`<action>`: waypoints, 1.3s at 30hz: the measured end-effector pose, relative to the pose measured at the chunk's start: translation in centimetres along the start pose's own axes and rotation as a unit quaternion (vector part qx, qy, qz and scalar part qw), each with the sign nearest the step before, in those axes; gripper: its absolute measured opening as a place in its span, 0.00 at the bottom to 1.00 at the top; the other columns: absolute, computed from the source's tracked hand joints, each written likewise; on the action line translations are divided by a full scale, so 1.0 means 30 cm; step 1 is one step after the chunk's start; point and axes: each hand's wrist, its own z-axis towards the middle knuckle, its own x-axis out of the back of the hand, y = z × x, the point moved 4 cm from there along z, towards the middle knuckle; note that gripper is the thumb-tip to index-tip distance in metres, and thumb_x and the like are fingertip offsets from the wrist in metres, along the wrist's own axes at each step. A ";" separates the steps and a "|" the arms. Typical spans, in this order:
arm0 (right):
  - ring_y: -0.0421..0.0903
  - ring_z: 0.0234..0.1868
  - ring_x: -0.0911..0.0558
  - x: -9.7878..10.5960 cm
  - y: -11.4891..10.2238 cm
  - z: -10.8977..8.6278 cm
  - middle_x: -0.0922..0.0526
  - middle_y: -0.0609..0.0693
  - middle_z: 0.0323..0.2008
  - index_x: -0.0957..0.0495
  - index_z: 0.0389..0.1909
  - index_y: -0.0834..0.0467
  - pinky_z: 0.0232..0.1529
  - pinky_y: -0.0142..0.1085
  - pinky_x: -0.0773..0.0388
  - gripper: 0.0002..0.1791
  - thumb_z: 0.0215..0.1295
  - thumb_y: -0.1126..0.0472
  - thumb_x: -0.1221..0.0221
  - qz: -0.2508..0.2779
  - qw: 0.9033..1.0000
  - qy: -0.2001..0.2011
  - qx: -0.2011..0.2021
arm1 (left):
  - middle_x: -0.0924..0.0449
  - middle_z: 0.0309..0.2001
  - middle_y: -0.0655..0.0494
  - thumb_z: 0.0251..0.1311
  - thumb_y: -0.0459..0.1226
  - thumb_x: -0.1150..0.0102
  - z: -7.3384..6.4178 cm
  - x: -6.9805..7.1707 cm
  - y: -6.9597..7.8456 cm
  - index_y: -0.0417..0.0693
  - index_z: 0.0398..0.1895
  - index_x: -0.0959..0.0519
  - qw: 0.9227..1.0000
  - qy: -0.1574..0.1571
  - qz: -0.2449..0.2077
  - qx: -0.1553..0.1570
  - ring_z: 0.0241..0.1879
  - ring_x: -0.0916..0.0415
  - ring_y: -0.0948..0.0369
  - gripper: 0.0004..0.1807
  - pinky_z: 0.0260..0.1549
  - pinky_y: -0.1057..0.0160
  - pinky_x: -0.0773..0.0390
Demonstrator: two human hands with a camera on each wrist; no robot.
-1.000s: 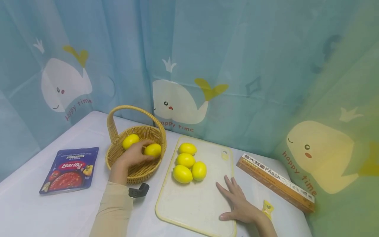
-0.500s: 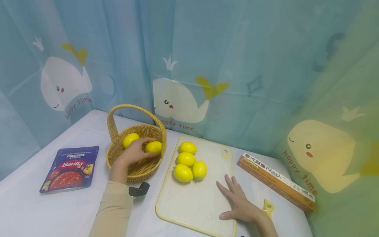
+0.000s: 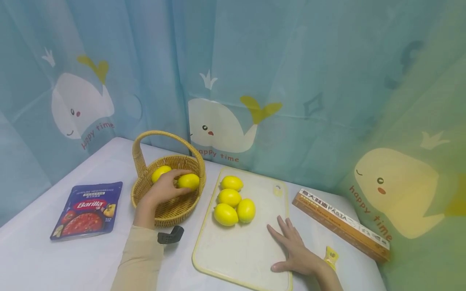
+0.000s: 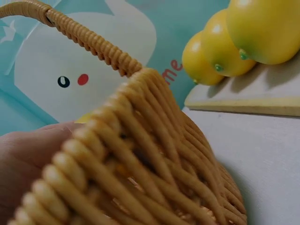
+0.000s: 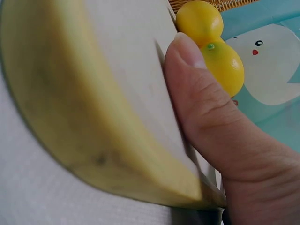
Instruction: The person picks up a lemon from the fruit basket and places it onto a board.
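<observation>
Left hand (image 3: 164, 188) is reaching inside the wicker basket (image 3: 171, 221), gripping one lemon (image 3: 189, 182) between thumb and fingers; cannot tell whether this lemon is touching the basket wall. Second lemon (image 3: 160, 173) is lying in the basket, just beyond the left hand. Right hand (image 3: 295, 252) is resting on the cutting board (image 3: 244, 252), fingers spread. Four lemons (image 3: 225, 214) are sitting clustered on the board between the two hands. Barilla pouch (image 3: 88, 210) is lying left of the left hand; pasta box (image 3: 340, 226) is lying right of the right hand, small yellow packet (image 3: 331, 257) sitting between box and right wrist.
</observation>
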 end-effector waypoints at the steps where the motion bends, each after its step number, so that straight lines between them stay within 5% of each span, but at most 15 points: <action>1: 0.67 0.72 0.76 0.000 -0.001 -0.001 0.69 0.61 0.75 0.46 0.73 0.47 0.66 0.68 0.75 0.58 0.40 0.40 0.29 0.001 1.000 -0.001 0.000 | 0.26 0.60 0.53 0.54 0.44 0.33 -0.003 0.004 0.004 0.56 0.63 0.29 1.000 0.000 0.003 0.001 0.59 0.30 0.53 0.31 0.61 0.48 0.31; 21: 0.67 0.72 0.76 -0.001 -0.005 -0.006 0.68 0.62 0.75 0.46 0.73 0.50 0.66 0.68 0.75 0.57 0.41 0.42 0.29 0.010 1.000 -0.012 -0.005 | 0.23 0.57 0.52 0.52 0.46 0.32 -0.133 0.153 0.171 0.50 0.61 0.27 0.997 0.037 0.064 -0.031 0.54 0.27 0.52 0.31 0.56 0.48 0.27; 30: 0.68 0.72 0.75 -0.001 -0.001 -0.002 0.68 0.62 0.75 0.46 0.73 0.49 0.65 0.69 0.73 0.57 0.41 0.42 0.29 0.002 1.000 -0.009 -0.001 | 0.21 0.53 0.56 0.51 0.45 0.31 -0.207 0.188 0.272 0.53 0.59 0.26 0.997 0.004 0.079 -0.020 0.50 0.25 0.55 0.30 0.53 0.50 0.24; 39: 0.68 0.72 0.75 -0.002 0.000 -0.002 0.68 0.62 0.75 0.46 0.73 0.49 0.65 0.69 0.74 0.57 0.41 0.42 0.28 0.005 1.000 -0.008 -0.002 | 0.20 0.47 0.63 0.49 0.46 0.30 -0.247 0.185 0.360 0.59 0.55 0.23 0.991 -0.011 0.114 -0.063 0.45 0.25 0.62 0.27 0.50 0.54 0.23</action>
